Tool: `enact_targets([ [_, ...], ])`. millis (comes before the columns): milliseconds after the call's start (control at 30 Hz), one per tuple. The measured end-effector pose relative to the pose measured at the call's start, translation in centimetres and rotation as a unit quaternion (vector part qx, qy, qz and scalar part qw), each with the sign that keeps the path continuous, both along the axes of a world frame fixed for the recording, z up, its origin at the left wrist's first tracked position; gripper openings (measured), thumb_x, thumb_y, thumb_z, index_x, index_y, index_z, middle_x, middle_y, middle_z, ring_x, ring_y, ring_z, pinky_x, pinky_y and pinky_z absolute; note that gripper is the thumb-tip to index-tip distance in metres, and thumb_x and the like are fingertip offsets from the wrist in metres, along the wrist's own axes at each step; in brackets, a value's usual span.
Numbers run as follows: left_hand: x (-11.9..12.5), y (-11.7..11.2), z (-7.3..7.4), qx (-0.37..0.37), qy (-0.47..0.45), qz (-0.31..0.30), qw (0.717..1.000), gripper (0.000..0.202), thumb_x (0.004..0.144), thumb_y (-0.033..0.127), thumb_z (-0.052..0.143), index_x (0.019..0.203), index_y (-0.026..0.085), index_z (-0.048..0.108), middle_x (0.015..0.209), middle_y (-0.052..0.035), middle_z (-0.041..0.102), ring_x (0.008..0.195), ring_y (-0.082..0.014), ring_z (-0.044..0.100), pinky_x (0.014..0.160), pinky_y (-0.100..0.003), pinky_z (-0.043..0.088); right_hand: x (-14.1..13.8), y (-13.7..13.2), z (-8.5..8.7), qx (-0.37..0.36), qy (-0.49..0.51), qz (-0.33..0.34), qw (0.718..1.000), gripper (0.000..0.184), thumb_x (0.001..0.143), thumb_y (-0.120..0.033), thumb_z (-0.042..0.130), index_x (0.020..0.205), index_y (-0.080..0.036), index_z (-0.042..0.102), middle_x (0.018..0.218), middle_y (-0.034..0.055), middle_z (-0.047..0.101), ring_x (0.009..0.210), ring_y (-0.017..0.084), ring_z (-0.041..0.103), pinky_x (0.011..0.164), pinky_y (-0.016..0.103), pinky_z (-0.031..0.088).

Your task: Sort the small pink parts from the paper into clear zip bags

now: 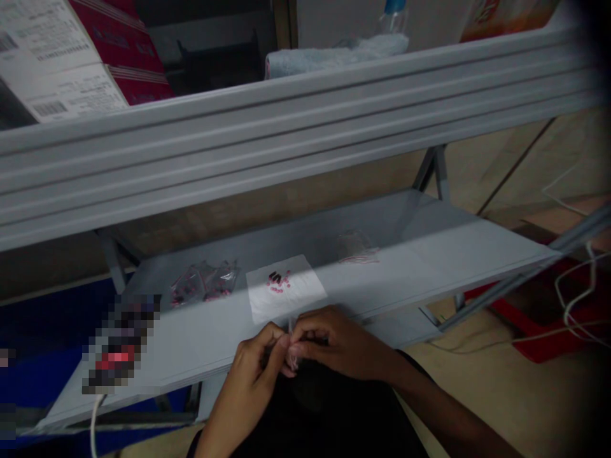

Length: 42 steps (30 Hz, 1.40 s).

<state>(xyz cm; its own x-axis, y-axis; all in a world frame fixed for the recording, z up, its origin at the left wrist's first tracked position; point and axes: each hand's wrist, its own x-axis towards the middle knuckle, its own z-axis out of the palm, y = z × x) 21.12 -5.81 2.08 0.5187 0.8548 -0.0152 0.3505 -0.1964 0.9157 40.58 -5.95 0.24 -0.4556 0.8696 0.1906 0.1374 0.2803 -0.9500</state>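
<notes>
My left hand [255,369] and my right hand [334,340] meet at the front edge of a grey shelf [429,254]. Both are closed in a pinch on a small clear plastic bag [292,356] with pink bits that hangs between the fingertips. Just beyond my hands lies a white sheet of paper [305,299] with a small heap of pink and black parts [278,281] on it.
Small clear bags with dark and pink parts [203,283] lie left of the paper, another clear bag [357,248] to its right. A grey rail [286,127] crosses above. White cables [577,299] hang at the right over a red object [534,324]. A cardboard box [71,51] sits top left.
</notes>
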Motion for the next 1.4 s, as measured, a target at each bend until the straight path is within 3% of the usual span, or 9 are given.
enact_targets([
  [200, 0.2, 0.1, -0.4, 0.0, 0.013, -0.008, 1.0, 0.032, 0.1, 0.036, 0.043, 0.079, 0.019, 0.059, 0.068, -0.0009, 0.063, 0.066, -0.0154, 0.062, 0.068, -0.025, 0.047, 0.4, -0.3, 1.1, 0.101, -0.055, 0.013, 0.993, 0.024, 0.095, -0.013, 0.049, 0.074, -0.016, 0.061, 0.071, -0.0012, 0.063, 0.067, 0.01, 0.057, 0.069, 0.021, 0.041],
  [367, 0.1, 0.4, -0.6, -0.007, -0.019, -0.039, 0.999, 0.031, 0.099, 0.034, 0.044, 0.077, 0.018, 0.059, 0.069, -0.0015, 0.063, 0.066, -0.0147, 0.061, 0.069, -0.025, 0.047, 0.0, -1.0, 1.4, 0.089, -0.061, -0.018, 0.994, 0.022, 0.09, -0.012, 0.051, 0.07, -0.016, 0.06, 0.068, -0.0019, 0.063, 0.062, 0.008, 0.057, 0.062, 0.019, 0.039],
  [667, 0.8, -0.2, -1.6, 0.044, 0.043, 0.047, 0.997, 0.036, 0.096, 0.029, 0.046, 0.063, 0.018, 0.055, 0.055, 0.0009, 0.057, 0.051, -0.0117, 0.054, 0.052, -0.021, 0.039, -0.1, 0.1, -0.2, 0.223, -0.194, -0.299, 0.907, 0.012, 0.074, -0.008, 0.056, 0.066, -0.017, 0.055, 0.063, -0.0021, 0.054, 0.058, 0.011, 0.05, 0.06, 0.024, 0.036],
  [833, 1.6, -0.1, -1.6, -0.005, 0.012, 0.074, 0.997, 0.041, 0.097, 0.038, 0.043, 0.065, 0.017, 0.056, 0.058, -0.001, 0.062, 0.05, -0.0125, 0.057, 0.052, -0.023, 0.043, 0.0, 0.6, -0.4, 0.182, -0.118, -0.199, 0.956, 0.011, 0.082, -0.011, 0.058, 0.09, -0.018, 0.059, 0.084, 0.0009, 0.067, 0.07, 0.012, 0.061, 0.069, 0.024, 0.047],
  [967, 1.0, 0.5, -1.0, -0.014, -0.026, 0.086, 0.996, 0.044, 0.097, 0.044, 0.046, 0.066, 0.017, 0.059, 0.059, -0.0011, 0.06, 0.055, -0.0136, 0.057, 0.057, -0.024, 0.045, 0.0, 0.8, -0.8, 0.217, -0.072, -0.157, 0.961, 0.022, 0.088, -0.008, 0.05, 0.09, -0.019, 0.069, 0.111, 0.0072, 0.069, 0.099, 0.017, 0.065, 0.087, 0.031, 0.05],
  [1133, -0.8, 1.8, -1.1, 0.093, -0.094, 0.237, 0.962, 0.025, 0.088, 0.044, 0.063, 0.098, 0.02, 0.063, 0.096, -0.004, 0.065, 0.091, -0.0177, 0.061, 0.08, -0.025, 0.047, 0.3, 1.5, -0.2, 0.163, 0.042, -0.147, 0.975, 0.026, 0.094, -0.017, 0.05, 0.098, -0.022, 0.075, 0.112, 0.0076, 0.07, 0.102, 0.018, 0.066, 0.089, 0.033, 0.051],
  [1233, -1.5, 3.0, -2.0, 0.008, -0.188, 0.174, 0.967, 0.047, 0.086, 0.044, 0.067, 0.126, 0.023, 0.054, 0.124, -0.0096, 0.062, 0.114, -0.0231, 0.06, 0.09, -0.03, 0.048, 0.1, 3.5, 0.0, 0.121, 0.114, -0.152, 0.974, 0.02, 0.092, -0.027, 0.058, 0.088, -0.021, 0.076, 0.108, 0.0082, 0.071, 0.099, 0.02, 0.066, 0.086, 0.033, 0.052],
  [1300, -1.7, 3.7, -2.8, -0.08, -0.225, 0.114, 0.964, 0.044, 0.085, 0.041, 0.068, 0.122, 0.02, 0.056, 0.114, -0.0109, 0.066, 0.103, -0.0241, 0.066, 0.081, -0.032, 0.053, -0.5, 5.4, -0.3, 0.092, 0.16, -0.162, 0.969, 0.017, 0.086, -0.032, 0.064, 0.082, -0.02, 0.076, 0.104, 0.008, 0.072, 0.099, 0.021, 0.065, 0.086, 0.034, 0.051],
  [1400, -2.3, 4.5, -3.6, -0.108, -0.222, 0.121, 0.962, 0.028, 0.083, 0.032, 0.072, 0.102, 0.015, 0.061, 0.089, -0.0069, 0.071, 0.079, -0.0187, 0.069, 0.071, -0.028, 0.053, -1.6, 7.9, -1.3, 0.012, 0.203, -0.111, 0.973, 0.025, 0.087, -0.038, 0.061, 0.09, -0.018, 0.076, 0.101, 0.0085, 0.073, 0.093, 0.021, 0.066, 0.081, 0.033, 0.052],
])
